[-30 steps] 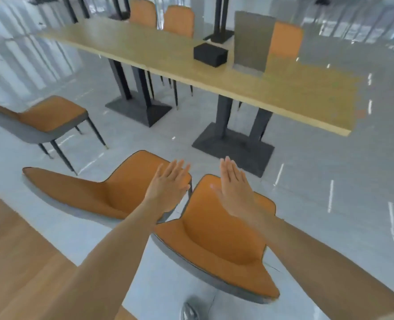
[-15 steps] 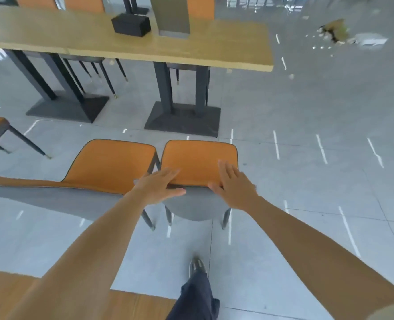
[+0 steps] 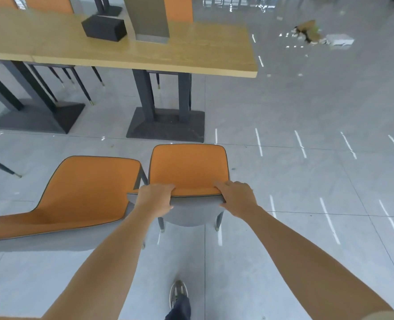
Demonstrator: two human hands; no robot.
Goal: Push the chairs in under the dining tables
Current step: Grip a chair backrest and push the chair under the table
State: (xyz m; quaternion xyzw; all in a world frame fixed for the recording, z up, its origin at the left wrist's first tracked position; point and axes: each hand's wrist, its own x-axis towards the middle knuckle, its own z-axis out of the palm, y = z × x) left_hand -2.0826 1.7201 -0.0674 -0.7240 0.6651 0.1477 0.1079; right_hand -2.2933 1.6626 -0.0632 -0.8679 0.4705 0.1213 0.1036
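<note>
Half a second earlier the backrest was only touched by flat palms, and now it is gripped. The left hand (image 3: 155, 199) is closed over the left end of the top edge of the near chair (image 3: 187, 168), with the fingers wrapped onto the orange front and the thumb laid against the grey back. The right hand (image 3: 236, 199) is closed in the same way over the right end. With the hold taken, the push itself is judged to be the step in hand. None of it is yet done, since the chair is seen on open floor, well short of the dining table (image 3: 131, 54) and roughly in line with its dark pedestal base (image 3: 166, 125). A second orange chair (image 3: 87, 188) is left just beside it on the left, set at an angle and likewise not pushed in. On the pale wooden tabletop a black box (image 3: 103, 27) and a grey upright stand (image 3: 148, 19) are set, and the orange backs of further chairs (image 3: 178, 9) are seen beyond it. The floor (image 3: 307, 181) is laid in glossy grey tiles streaked with reflected light. At far right, what may be a heap of debris (image 3: 307, 34) is made out, too blurred to be named. One shoe (image 3: 178, 293) is seen between the arms.
</note>
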